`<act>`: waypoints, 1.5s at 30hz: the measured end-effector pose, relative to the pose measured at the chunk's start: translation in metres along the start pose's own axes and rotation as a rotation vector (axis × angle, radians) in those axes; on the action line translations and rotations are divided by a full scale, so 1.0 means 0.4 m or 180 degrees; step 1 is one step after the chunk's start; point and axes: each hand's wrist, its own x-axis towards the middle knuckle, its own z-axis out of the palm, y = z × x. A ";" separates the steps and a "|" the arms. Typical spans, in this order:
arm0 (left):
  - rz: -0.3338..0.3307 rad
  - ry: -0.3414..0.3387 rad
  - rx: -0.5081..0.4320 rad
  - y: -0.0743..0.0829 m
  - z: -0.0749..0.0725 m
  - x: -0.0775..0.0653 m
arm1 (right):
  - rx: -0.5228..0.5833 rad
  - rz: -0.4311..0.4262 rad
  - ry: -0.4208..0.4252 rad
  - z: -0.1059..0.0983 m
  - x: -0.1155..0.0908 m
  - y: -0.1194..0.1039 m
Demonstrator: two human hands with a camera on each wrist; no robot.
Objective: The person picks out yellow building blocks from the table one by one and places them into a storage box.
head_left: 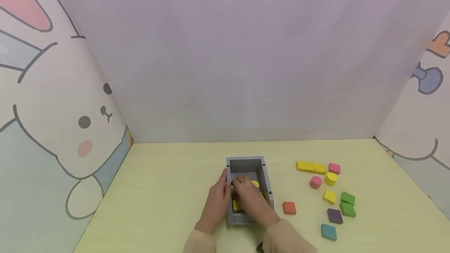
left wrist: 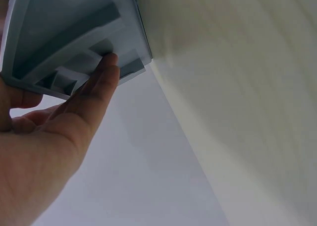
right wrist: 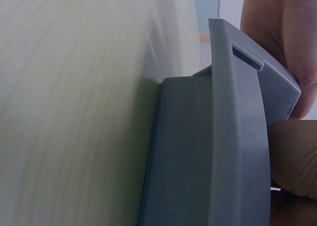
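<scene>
Left hand (head_left: 216, 202) rests nearly straight-fingered against box's (head_left: 246, 165) left wall. Right hand (head_left: 250, 196) reaches inside, fingers bent; cannot tell its hold. Red block (head_left: 290, 207) lies right of box.

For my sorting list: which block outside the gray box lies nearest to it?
The orange-red block, just right of the gray box; the long yellow block and all others outside lie farther away.

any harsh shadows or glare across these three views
Head: soft, fairly even light over the tabletop, no strong glare; left wrist: the box sits dim against a brighter wall; right wrist: a soft-edged shadow beside the box.
</scene>
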 end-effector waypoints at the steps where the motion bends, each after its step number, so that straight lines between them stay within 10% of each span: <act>1: 0.0002 -0.0002 -0.0001 0.000 0.000 0.000 | 0.0002 0.0007 -0.0002 0.000 0.000 0.000; 45: 0.0018 -0.0011 0.0004 0.009 -0.002 -0.003 | -0.0252 0.0050 0.0667 -0.131 -0.029 0.052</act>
